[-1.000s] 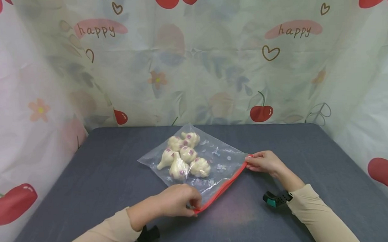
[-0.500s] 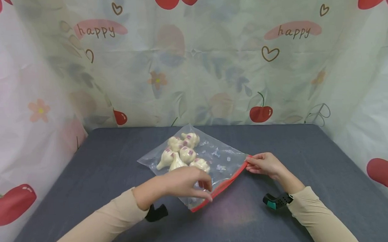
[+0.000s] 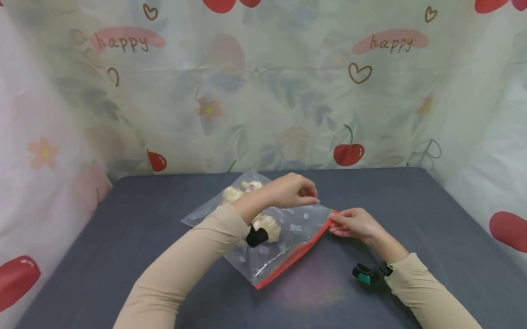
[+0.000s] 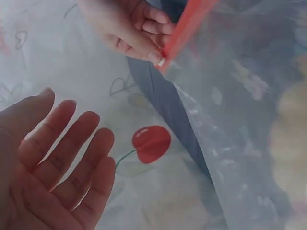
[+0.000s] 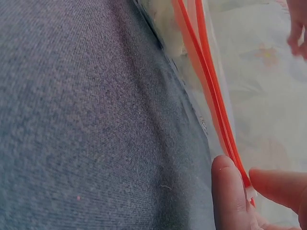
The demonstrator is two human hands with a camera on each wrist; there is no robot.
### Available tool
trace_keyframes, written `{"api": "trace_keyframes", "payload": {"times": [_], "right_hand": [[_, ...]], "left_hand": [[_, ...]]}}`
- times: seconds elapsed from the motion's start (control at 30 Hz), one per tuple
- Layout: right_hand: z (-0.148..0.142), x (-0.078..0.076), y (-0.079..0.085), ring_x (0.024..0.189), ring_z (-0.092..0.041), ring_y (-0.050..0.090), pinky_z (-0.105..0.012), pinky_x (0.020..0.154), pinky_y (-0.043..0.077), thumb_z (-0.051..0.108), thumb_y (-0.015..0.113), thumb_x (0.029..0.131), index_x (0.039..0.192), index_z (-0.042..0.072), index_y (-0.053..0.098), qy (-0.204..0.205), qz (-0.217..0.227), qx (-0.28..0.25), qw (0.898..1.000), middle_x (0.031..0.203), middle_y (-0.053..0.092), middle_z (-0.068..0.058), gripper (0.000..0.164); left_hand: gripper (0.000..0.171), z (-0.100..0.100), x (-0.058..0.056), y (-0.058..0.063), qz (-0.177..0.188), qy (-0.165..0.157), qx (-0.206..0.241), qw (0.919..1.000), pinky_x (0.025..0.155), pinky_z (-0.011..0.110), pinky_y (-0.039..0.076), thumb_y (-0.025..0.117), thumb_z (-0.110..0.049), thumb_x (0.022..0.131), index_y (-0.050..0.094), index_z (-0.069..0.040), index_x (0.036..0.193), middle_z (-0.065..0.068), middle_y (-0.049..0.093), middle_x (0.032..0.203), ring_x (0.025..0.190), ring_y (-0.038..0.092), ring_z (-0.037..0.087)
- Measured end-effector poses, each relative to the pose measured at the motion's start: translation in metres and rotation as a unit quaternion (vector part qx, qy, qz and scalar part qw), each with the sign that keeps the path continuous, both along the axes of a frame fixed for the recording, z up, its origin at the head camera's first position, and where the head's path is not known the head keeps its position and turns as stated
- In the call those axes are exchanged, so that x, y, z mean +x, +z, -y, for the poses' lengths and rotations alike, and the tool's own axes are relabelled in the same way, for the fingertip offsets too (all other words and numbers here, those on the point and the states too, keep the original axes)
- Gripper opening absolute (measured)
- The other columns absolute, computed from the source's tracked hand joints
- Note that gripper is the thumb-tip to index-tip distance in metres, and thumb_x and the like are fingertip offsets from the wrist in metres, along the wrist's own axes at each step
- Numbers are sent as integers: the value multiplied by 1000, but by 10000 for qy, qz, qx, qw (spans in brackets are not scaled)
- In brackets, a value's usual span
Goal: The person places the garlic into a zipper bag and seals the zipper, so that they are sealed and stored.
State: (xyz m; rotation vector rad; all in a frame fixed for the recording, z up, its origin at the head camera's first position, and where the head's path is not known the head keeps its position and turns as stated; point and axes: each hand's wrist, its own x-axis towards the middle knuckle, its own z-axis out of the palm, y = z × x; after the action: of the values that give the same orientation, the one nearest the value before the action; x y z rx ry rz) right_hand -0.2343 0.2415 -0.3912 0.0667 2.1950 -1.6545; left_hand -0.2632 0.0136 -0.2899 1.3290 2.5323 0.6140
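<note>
A clear zip bag (image 3: 287, 234) lies on the table with several garlic bulbs (image 3: 267, 227) inside, partly hidden by the left forearm. Its red zip edge (image 3: 293, 257) faces me to the right. My right hand (image 3: 354, 224) pinches the far corner of that edge; a small white slider (image 5: 250, 192) shows between thumb and finger. The two red strips (image 5: 207, 67) part away from those fingertips. My left hand (image 3: 292, 190) hangs over the bag's far side, fingers loosely bent. In the left wrist view the left hand (image 4: 62, 163) has nothing in it.
A dark grey cloth covers the table (image 3: 153, 265). Printed curtains (image 3: 261, 87) with cherries and hearts stand behind it and at both sides. A black band with a teal part (image 3: 372, 273) is on the right wrist.
My left hand has let go of the near end of the red zip edge and moved up and right, across the bag. The right hand keeps its pinch at the far corner.
</note>
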Motion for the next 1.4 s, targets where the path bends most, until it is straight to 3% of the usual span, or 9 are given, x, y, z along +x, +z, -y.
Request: {"api": "trace_keyframes", "payload": {"times": [0.23,0.43,0.5,0.7,0.87,1.07,1.4], "right_hand": [[2,-2,3,72,-4,67,-20,70,54,23,53,96,116,-14,52,183,-66,-135,9997,77,68,3,42],[5,-3,6,71,-3,67,-19,70,54,24,53,96,116,-14,52,159,-104,-147,9997,76,68,5,43],[6,-3,7,71,-3,67,-20,70,54,24,52,96,117,-14,52,129,-111,-135,9998,75,68,5,43],[8,-2,11,70,-3,67,-20,70,55,24,53,96,114,-13,53,63,-204,-200,9996,75,67,5,41],[10,-1,14,71,-4,67,-21,70,55,24,55,95,115,-13,53,22,-310,-101,9995,76,67,5,43],[12,1,16,69,-4,67,-21,68,55,26,54,95,116,-13,53,-77,-356,-32,9993,75,67,5,44],[13,2,15,68,-7,65,-21,65,55,28,57,94,105,-6,58,-339,-665,438,9962,73,65,5,35]], "left_hand": [[27,-30,-24,-4,820,212,359,9958,80,20,49,55,-24,95,65,-7,112,9,68,111,100,64,19],[31,-46,-38,-20,1447,408,390,9879,83,27,51,53,-21,96,61,-3,120,12,64,119,103,65,26],[30,-50,-39,-26,1479,497,366,9871,83,26,51,53,-20,96,61,-4,120,11,63,121,101,65,25],[28,-59,-41,-41,1166,761,-53,9902,76,21,50,54,-18,95,63,-10,121,6,63,124,92,68,18],[25,-61,-41,-50,981,719,-246,9923,70,16,48,57,-15,93,67,-7,115,7,68,115,86,70,20],[19,-61,-40,-53,999,769,-26,9920,64,14,47,61,-16,91,71,-5,103,9,72,101,84,70,20],[18,-64,-37,-50,534,987,14,9937,57,13,40,64,-19,89,73,-6,96,10,73,89,75,67,18]]}}
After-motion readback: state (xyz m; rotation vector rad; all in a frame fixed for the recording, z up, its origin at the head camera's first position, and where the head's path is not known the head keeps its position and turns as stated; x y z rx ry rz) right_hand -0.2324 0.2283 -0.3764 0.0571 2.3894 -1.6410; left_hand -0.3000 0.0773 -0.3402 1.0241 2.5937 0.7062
